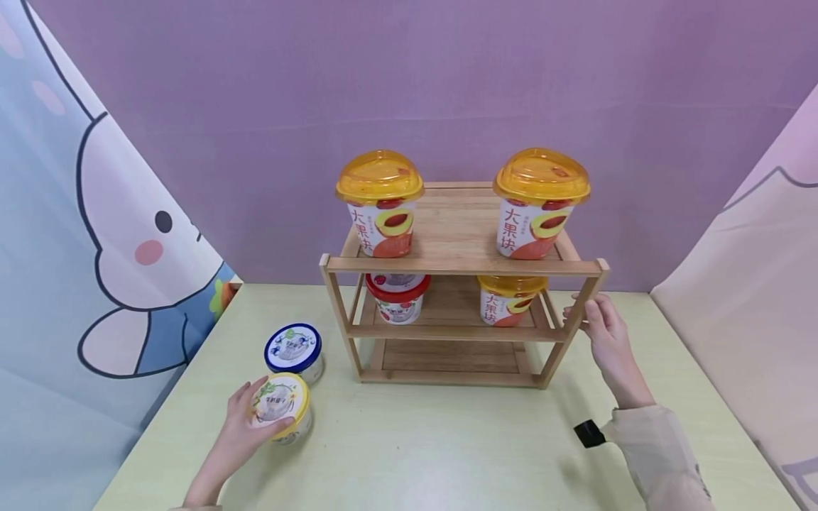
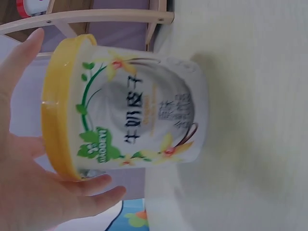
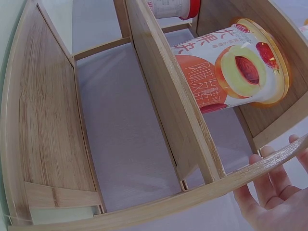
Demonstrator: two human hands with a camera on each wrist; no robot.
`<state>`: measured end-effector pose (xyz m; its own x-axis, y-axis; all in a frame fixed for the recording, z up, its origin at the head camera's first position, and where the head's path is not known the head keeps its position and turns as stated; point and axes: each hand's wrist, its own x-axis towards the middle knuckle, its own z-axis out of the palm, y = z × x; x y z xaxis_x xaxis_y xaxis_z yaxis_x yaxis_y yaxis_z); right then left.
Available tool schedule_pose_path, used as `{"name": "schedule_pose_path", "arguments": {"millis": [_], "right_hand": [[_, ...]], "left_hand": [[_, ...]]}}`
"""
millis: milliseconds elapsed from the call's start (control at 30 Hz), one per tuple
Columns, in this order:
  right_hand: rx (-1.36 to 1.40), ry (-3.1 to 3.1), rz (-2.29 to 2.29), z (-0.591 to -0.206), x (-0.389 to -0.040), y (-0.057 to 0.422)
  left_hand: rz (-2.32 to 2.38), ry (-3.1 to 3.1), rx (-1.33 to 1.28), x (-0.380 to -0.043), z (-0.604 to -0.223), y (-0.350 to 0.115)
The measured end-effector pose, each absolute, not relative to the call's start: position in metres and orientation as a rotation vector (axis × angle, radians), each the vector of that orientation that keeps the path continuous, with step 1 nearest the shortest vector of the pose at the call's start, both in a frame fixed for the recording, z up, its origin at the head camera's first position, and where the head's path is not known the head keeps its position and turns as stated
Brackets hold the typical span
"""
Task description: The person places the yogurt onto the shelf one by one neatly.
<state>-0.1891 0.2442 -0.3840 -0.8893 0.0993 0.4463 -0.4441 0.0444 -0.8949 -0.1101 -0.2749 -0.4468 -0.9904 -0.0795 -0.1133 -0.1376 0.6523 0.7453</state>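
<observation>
In the head view my left hand (image 1: 246, 426) grips a white cup with a yellow lid (image 2: 125, 106), its fingers and thumb spread round the lid. I cannot tell whether its base touches the table. Just behind it stands a blue-lidded cup (image 1: 294, 348). My right hand (image 1: 610, 337) is at the right front post of a wooden shelf rack (image 1: 463, 266), holding it with the fingers passing behind the post. The rack's middle shelf bears a red-lidded cup (image 1: 397, 298) and a peach fruit cup (image 3: 236, 67), while its bottom shelf (image 1: 450, 355) is bare.
On the rack's top stand two tall cups with domed orange lids, a left cup (image 1: 383, 202) and a right cup (image 1: 540, 202). A purple cloth (image 1: 255, 142) hangs behind the pale table (image 1: 415, 454). A printed cartoon cloth (image 1: 128, 234) borders the left side.
</observation>
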Motion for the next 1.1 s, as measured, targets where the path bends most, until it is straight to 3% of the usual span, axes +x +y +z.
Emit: {"name": "schedule_pose_path", "arguments": {"millis": [1100], "right_hand": [[0.323,-1.95,1.909,-0.383,-0.188,0.243]], "left_hand": [[1.344,2.908,-0.215,-0.104,-0.458,-0.261]]}}
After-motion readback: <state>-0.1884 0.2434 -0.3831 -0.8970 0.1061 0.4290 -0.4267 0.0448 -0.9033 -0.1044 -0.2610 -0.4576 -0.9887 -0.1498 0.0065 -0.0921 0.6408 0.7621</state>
